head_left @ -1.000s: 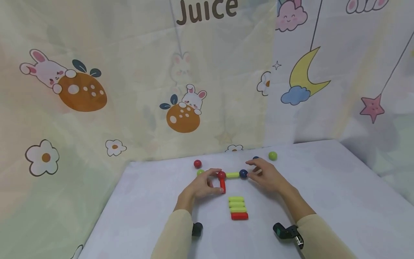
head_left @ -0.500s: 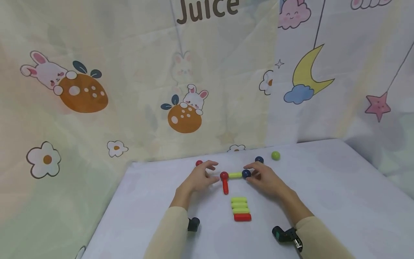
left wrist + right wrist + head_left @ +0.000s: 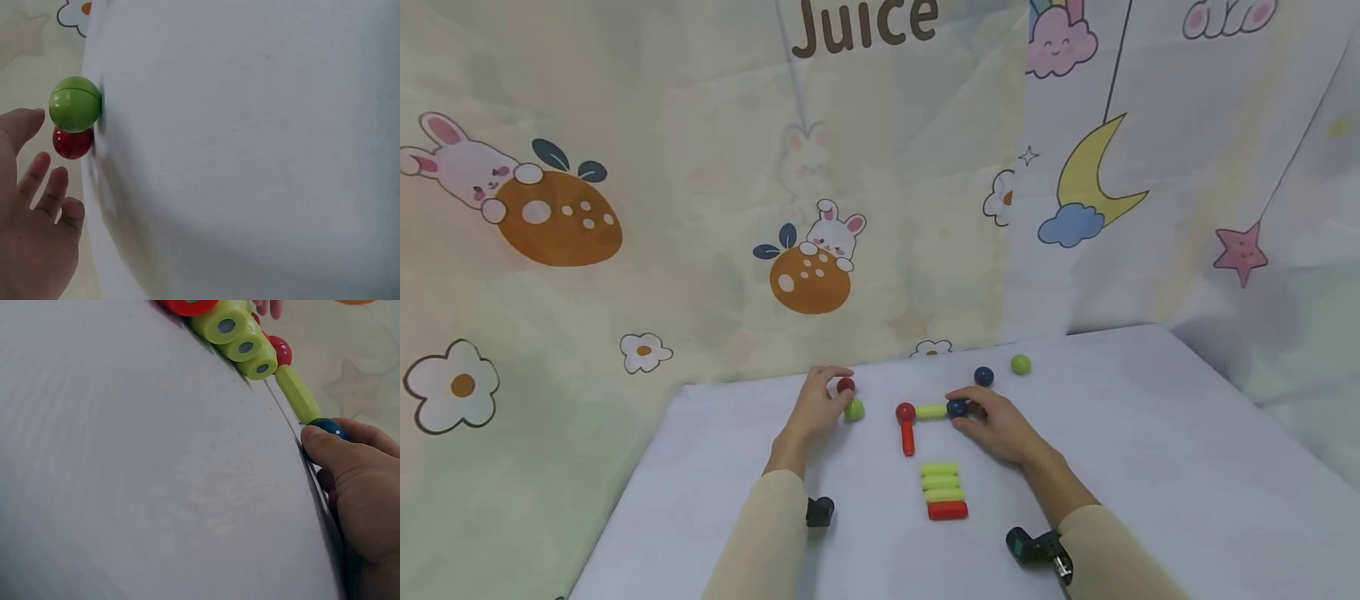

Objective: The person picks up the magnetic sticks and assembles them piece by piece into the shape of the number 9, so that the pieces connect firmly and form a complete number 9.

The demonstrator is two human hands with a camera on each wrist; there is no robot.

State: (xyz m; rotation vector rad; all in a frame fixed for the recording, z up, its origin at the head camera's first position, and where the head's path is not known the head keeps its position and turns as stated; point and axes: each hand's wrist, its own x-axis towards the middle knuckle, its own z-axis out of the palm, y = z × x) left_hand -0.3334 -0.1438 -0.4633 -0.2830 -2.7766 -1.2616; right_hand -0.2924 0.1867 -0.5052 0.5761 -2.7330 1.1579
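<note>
My right hand [image 3: 1000, 427] pinches a dark blue ball [image 3: 957, 408] between thumb and fingers. In the right wrist view, the thumb lies over this blue ball [image 3: 330, 427], which sits at the end of a yellow-green rod [image 3: 297, 394]. That rod's other end meets a red ball [image 3: 906, 412], from which a red rod [image 3: 907, 438] points toward me. At the left, my left hand [image 3: 815, 410] spreads its fingers around a loose red ball [image 3: 846, 385] and a green ball [image 3: 853, 409]. The left wrist view shows a gap between the thumb and the green ball [image 3: 75, 104].
Several yellow-green rods [image 3: 941, 482] lie in a row with a red rod [image 3: 947, 510] at the near end. Toward the back right are another blue ball [image 3: 983, 377] and a green ball [image 3: 1020, 364]. A printed cloth [image 3: 700, 208] hangs behind the white table [image 3: 1150, 467].
My left hand has let go of the red rod and moved left to the loose red and green balls. The right hand stays at the blue ball, its fingers now closed around it.
</note>
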